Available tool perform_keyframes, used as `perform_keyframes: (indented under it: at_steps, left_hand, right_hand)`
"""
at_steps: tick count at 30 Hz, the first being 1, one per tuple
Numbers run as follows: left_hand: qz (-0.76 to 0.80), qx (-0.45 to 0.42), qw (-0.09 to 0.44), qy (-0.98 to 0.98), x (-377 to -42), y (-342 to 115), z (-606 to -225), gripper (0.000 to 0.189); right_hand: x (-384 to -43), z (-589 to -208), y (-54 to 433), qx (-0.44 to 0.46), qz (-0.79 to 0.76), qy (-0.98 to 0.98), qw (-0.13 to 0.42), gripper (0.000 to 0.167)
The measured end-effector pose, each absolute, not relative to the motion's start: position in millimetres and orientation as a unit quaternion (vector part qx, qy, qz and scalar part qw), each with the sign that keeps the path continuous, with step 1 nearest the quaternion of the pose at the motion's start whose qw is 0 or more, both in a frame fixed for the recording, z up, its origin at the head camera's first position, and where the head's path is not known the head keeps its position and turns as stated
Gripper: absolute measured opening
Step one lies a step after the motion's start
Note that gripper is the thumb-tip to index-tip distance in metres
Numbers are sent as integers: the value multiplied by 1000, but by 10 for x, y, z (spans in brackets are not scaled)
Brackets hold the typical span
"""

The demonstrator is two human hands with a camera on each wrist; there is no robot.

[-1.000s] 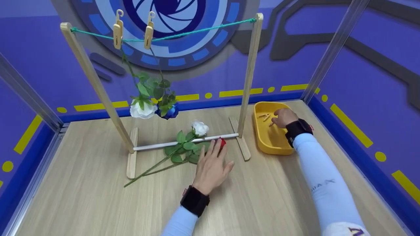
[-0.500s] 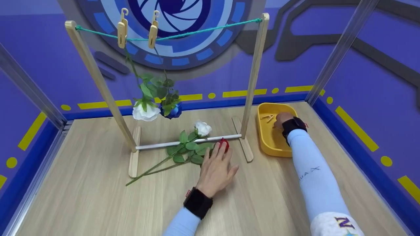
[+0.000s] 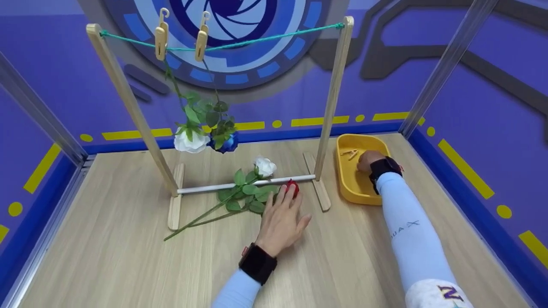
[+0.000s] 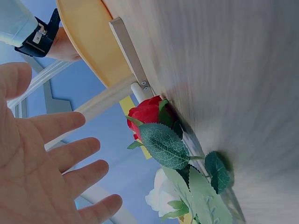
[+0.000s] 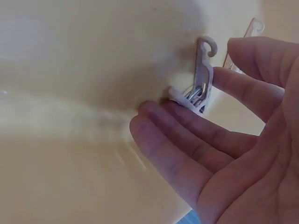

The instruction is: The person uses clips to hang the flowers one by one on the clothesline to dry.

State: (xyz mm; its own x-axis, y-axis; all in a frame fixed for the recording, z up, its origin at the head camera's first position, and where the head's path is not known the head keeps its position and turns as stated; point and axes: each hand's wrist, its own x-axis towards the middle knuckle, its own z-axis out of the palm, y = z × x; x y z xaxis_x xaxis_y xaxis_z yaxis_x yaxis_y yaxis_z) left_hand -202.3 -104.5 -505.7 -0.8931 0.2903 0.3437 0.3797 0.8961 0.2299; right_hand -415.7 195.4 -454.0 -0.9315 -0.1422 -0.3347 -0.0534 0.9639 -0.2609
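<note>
Fingers of the left hand (image 3: pixel 280 222) hover spread and straight over a red rose (image 3: pixel 293 187) lying on the wooden surface (image 3: pixel 107 256), its bloom just beside the white crossbar (image 3: pixel 214 187) of a small drying rack (image 3: pixel 334 85). The left wrist view shows the palm (image 4: pixel 32 158) flat and empty, close to the flower but holding nothing. A white rose (image 3: pixel 264 166) lies alongside, its stem crossing the red one's among shared green leaves (image 3: pixel 244 199). The right hand (image 3: pixel 368 161) reaches into a yellow tray (image 3: pixel 346 188); in the right wrist view its fingertips (image 5: pixel 154 112) close loosely around a pale clothes peg (image 5: pixel 201 88) with a hook at its top, touching it without a firm pinch yet, while another peg (image 5: pixel 252 28) lies behind. Two further pegs (image 3: pixel 161 38) already hang on the green cord (image 3: pixel 278 37), each carrying a flower head-down: one white (image 3: pixel 190 141), one blue (image 3: pixel 227 143).

Both items look light. The rose appears artificial, with a thin, fairly stiff stem and soft petals and leaves that would crush or snag; the bare stem, away from the tangle of foliage, seems the safest place to take it. The peg is hard, smooth and small, likely to slide on the slick tray, and is best pinched across its two levers near the spring.
</note>
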Motion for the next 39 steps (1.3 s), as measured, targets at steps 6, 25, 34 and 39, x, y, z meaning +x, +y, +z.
perform_keyframes:
  at_steps: [6, 25, 34, 39]
  left_hand:
    - [-151, -173, 155, -961, -2013, -1050, -5031, 60]
    - [-189, -179, 144, -955, -1997, -1086, -4942, 58]
    - [-199, -189, 159, -948, -1973, -1125, -4908, 58]
    - [-206, -209, 182, -938, -1977, -1153, -4888, 57]
  right_hand:
    - [-4017, -4422, 1945, -51, -151, 974, 160, 31]
    - [-3497, -4206, 2097, -126, -304, 936, 127, 34]
    - [-3034, -4181, 1849, -189, -390, 897, 88, 27]
    - [-2853, -4234, 1663, -234, -403, 882, 74, 21]
